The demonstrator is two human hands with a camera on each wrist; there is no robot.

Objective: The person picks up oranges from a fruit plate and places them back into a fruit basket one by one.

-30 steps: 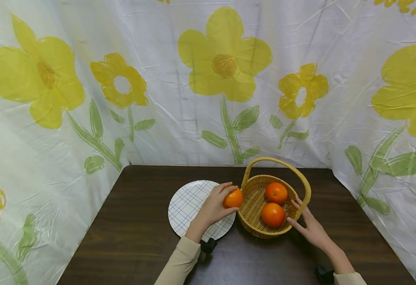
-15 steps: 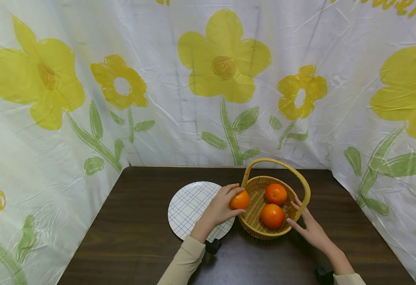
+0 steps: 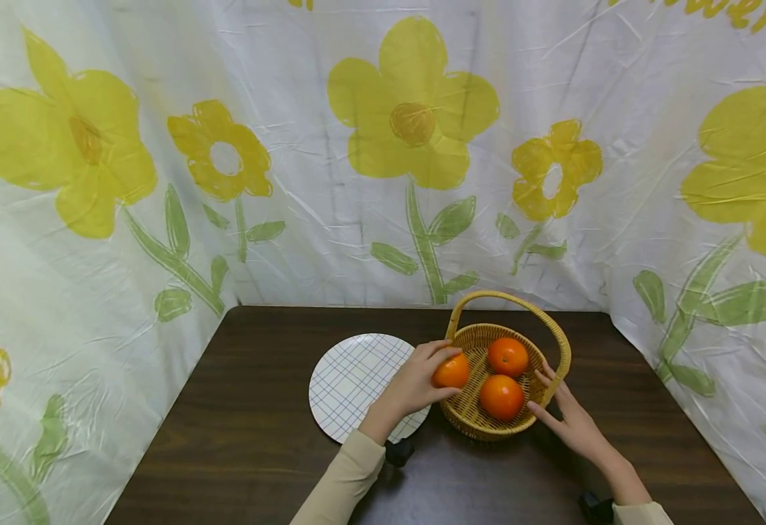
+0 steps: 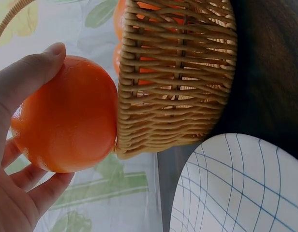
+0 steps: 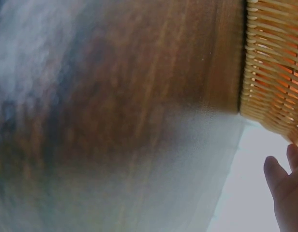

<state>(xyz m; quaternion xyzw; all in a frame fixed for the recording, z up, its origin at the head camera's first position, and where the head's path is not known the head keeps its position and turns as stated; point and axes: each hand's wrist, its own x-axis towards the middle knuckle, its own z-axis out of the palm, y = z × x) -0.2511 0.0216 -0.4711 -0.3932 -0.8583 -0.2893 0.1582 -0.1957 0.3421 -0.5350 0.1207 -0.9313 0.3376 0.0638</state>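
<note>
My left hand (image 3: 414, 380) grips an orange (image 3: 451, 371) at the left rim of a wicker basket (image 3: 465, 419). The left wrist view puts this orange (image 4: 69, 116) right beside the woven wall, thumb on one side and fingers on the other. Inside the basket lie two more oranges, one farther back (image 3: 508, 356) and one in front (image 3: 502, 397). At the basket's right side, by the foot of its arched handle (image 3: 511, 294), my right hand (image 3: 576, 424) rests with fairly straight, spread fingers. Only part of that hand (image 5: 290, 193) shows in the right wrist view.
A round white plate (image 3: 346, 386) with a blue grid pattern lies left of the basket, partly under my left forearm. Both stand on a dark wooden table (image 3: 245, 423). Behind it hangs a white curtain (image 3: 304, 248) with yellow flowers.
My left hand has carried the orange rightward from above the plate's right edge to over the basket's left rim. The right hand and the basket stay nearly still.
</note>
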